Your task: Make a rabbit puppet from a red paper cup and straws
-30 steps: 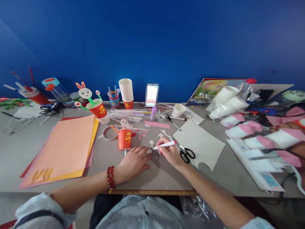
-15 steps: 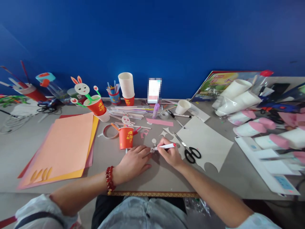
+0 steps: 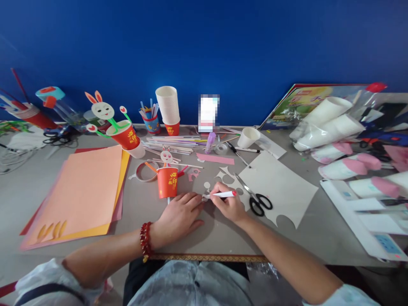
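My right hand (image 3: 228, 203) grips a white marker pen (image 3: 223, 194) with a red end, its tip down at a small white paper piece (image 3: 205, 198). My left hand (image 3: 180, 214) lies flat on the table, fingertips at the edge of that piece, partly covering it. Just above, a round white paper cutout (image 3: 207, 185) rests on the table. Behind my left hand stands a red paper cup (image 3: 167, 182) with a small rabbit head (image 3: 166, 156) on top and a straw below. Black-handled scissors (image 3: 255, 197) lie right of my right hand, partly over a cut white sheet (image 3: 280, 182).
Coloured paper sheets (image 3: 86, 191) lie at left. Behind them a larger rabbit cup (image 3: 123, 134) stands near stacked white cups (image 3: 168, 106). Straws (image 3: 175, 146), a tape roll (image 3: 146, 171), a glue stick (image 3: 210, 143) and a white cup (image 3: 248, 137) are farther back. Pink-and-white rolls (image 3: 344, 168) lie at right.
The camera view has shifted, so the table items sit differently in the picture. The marker tip has come down to the white piece by my left fingertips. My left hand has stayed flat.
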The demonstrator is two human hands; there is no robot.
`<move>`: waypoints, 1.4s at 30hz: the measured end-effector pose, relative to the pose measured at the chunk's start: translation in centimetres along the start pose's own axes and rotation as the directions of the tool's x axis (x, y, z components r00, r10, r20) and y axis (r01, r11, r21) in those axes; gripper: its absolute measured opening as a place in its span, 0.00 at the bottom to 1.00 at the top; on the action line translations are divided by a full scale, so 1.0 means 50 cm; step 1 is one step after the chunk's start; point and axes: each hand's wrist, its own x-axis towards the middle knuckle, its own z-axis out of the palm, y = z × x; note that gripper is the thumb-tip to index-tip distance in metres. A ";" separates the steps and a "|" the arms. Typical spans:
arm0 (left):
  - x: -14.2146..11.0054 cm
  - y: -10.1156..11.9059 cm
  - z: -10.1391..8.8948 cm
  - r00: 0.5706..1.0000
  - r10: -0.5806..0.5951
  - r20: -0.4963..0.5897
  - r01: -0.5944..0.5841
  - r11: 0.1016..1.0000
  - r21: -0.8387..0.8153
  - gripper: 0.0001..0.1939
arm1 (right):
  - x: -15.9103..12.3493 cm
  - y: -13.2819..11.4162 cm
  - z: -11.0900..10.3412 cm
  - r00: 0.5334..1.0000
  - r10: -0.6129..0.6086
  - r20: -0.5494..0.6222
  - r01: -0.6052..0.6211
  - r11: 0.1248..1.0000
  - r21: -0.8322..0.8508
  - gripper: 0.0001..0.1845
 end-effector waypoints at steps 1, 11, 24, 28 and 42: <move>0.000 0.000 0.000 1.000 0.003 0.001 -0.003 1.000 0.000 0.24 | 0.000 0.000 0.000 1.000 -0.001 0.002 0.001 1.000 0.002 0.08; -0.002 0.001 -0.002 1.000 0.008 0.006 -0.008 1.000 0.000 0.24 | 0.001 -0.002 0.000 1.000 0.028 0.014 -0.028 1.000 0.008 0.08; -0.001 0.000 -0.004 1.000 0.011 0.015 -0.011 1.000 -0.004 0.25 | -0.003 0.006 0.000 0.999 0.034 0.033 -0.034 0.999 0.000 0.07; -0.001 -0.001 -0.003 1.000 0.015 0.012 -0.015 1.000 -0.006 0.25 | -0.003 0.005 0.000 0.998 0.042 0.036 -0.041 0.999 -0.010 0.07; -0.001 -0.001 -0.003 1.000 0.020 0.006 -0.019 1.000 -0.023 0.24 | 0.000 0.000 -0.001 0.999 0.038 0.035 -0.037 0.999 -0.031 0.07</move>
